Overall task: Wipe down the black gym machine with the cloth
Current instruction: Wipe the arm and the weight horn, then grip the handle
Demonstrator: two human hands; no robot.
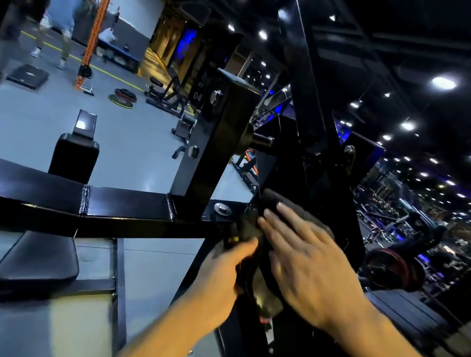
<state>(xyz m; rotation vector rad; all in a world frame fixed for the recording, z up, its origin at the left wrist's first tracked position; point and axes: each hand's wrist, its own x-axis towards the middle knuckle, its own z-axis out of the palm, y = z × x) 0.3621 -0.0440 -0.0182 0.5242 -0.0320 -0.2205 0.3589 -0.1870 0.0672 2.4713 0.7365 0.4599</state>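
Black gym machine (pixel 134 213) fills the view, its crossbar meeting an upright post where the dark grey cloth (pixel 298 213) lies against the frame. Wiping looks underway: the right hand (pixel 304 259) presses the cloth with straight, spread fingers, while the left hand (pixel 225 270) pinches its lower edge. Next, I judge, comes sliding along the unwiped bar.

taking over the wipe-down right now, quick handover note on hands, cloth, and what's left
Right hand: fingers straight, pressing the dark cloth flat against the black gym machine, where its slanted upright meets the horizontal bar.
Left hand: curled on the cloth's lower bunched end; exact grip is blurred.
Done: cannot tell which surfaces are already wiped.
Left: work outward from this joint along bar, upright and pads.
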